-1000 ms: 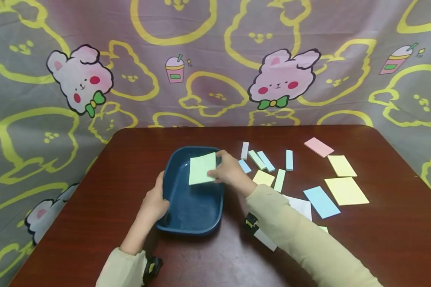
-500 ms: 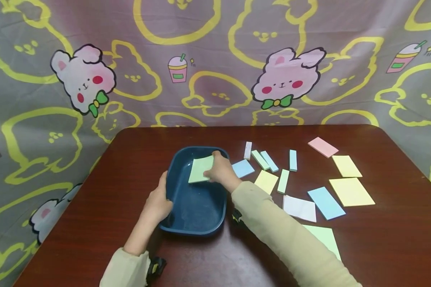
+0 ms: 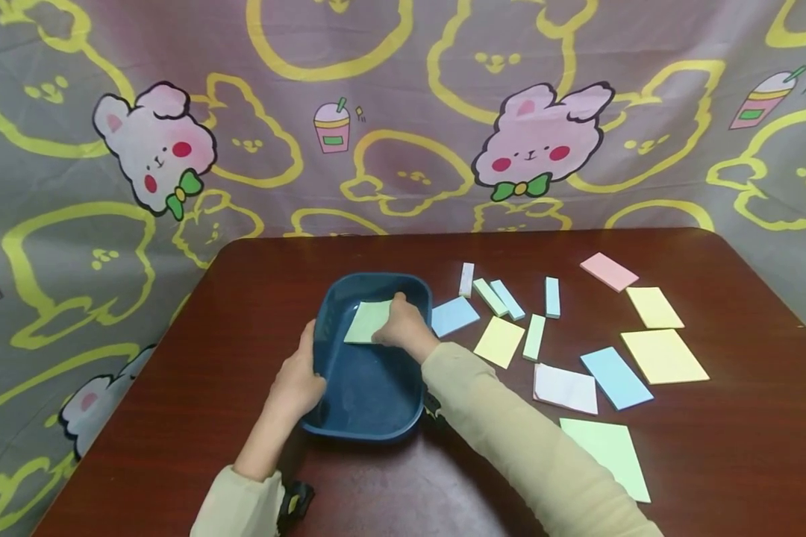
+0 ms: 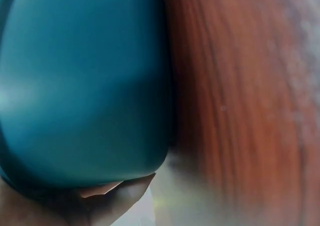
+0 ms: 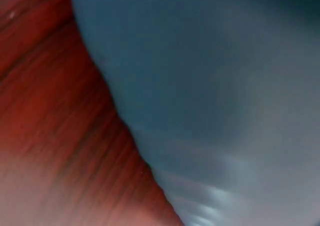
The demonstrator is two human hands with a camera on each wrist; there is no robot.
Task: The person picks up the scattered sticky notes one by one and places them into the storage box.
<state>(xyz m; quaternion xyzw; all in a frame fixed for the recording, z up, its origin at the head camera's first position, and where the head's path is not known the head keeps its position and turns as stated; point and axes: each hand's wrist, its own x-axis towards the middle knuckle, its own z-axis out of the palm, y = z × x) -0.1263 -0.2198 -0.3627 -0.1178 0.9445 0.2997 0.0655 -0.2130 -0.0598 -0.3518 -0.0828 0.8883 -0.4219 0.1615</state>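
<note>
A dark blue plastic basin (image 3: 369,395) stands on the table in the head view. My left hand (image 3: 297,379) grips its left side, thumb over the rim; the left wrist view shows fingers (image 4: 117,201) against its outer wall. Inside the basin, toward the far end, my right hand (image 3: 406,326) pinches a light green sticky note pad (image 3: 366,322) by its right edge. The pad lies low in the basin; whether it touches the bottom is not clear. The blurred basin wall (image 5: 165,85) fills much of the right wrist view, which shows no fingers.
Right of the basin lie a blue pad (image 3: 455,316), a yellow pad (image 3: 500,342), a white pad (image 3: 566,388) and several narrow strips (image 3: 534,337). Farther right are a blue pad (image 3: 616,378), a yellow pad (image 3: 665,356), a pink pad (image 3: 609,271) and a large green pad (image 3: 611,451).
My right hand has lowered the light green sticky note pad deeper into the basin, tilting it flatter. The left hand keeps its grip on the basin. The view has shifted slightly.
</note>
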